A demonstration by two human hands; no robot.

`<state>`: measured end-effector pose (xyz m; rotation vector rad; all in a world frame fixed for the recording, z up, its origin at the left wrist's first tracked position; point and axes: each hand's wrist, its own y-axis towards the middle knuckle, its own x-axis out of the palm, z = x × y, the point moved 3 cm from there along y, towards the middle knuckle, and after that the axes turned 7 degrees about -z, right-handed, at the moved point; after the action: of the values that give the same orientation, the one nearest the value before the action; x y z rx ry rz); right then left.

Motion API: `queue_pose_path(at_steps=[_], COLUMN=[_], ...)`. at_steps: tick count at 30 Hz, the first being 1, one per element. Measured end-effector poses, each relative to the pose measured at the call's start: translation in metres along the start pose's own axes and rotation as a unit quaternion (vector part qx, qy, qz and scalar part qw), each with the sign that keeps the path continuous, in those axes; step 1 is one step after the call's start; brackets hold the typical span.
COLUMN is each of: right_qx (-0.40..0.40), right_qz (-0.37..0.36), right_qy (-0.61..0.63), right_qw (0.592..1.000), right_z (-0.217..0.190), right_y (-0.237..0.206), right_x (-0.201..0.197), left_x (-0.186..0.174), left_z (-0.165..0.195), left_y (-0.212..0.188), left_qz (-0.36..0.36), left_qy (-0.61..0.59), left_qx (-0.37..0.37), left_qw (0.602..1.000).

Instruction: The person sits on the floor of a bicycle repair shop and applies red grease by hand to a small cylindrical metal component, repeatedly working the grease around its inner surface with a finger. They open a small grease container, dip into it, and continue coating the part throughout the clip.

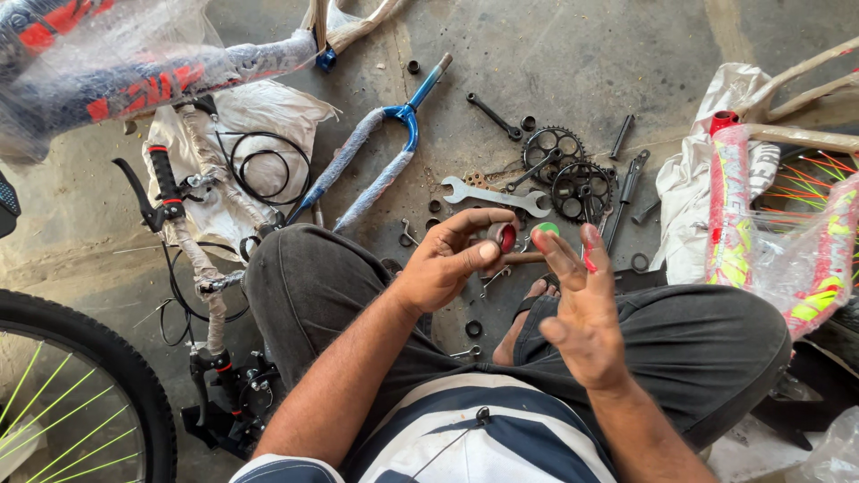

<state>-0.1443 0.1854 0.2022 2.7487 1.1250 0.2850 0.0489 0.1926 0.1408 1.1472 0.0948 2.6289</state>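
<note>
My left hand (447, 261) pinches a small round metal cup with a red inside (504, 237) between thumb and fingers, above my knees. My right hand (580, 304) is spread open just to its right, fingertips smeared red. A green smear (547, 229) sits at the tip of its forefinger, close to the cup. A thin brown rod (523, 258) shows between the two hands; who holds it is unclear.
On the concrete floor lie a flat spanner (492, 195), two toothed chainrings (564, 165), a blue wrapped fork (385, 156), small nuts and rings. A wrapped handlebar (183, 215) and a wheel (72, 394) sit left; a red wrapped frame (743, 206) right.
</note>
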Motion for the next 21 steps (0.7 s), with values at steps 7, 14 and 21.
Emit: queue_pose_path(at_steps=[7,14,21], right_qx=[-0.105,-0.173,0.028], right_qz=[-0.097,-0.09,-0.002], right_qy=[-0.388,-0.64,-0.05], right_qw=[0.911,0.743,0.998], right_z=[0.006,0.017,0.01], right_y=[0.013,0.01,0.001], right_x=[0.011,0.022,0.003], left_x=[-0.007,-0.016,-0.012], left_z=[-0.002,-0.003,-0.008], left_y=[-0.001,-0.001,-0.001], left_qz=[0.04,0.091,0.064], left_qy=[0.071,0.11,0.112], left_qx=[-0.074,-0.08,-0.095], left_qw=[0.994,0.987,0.987])
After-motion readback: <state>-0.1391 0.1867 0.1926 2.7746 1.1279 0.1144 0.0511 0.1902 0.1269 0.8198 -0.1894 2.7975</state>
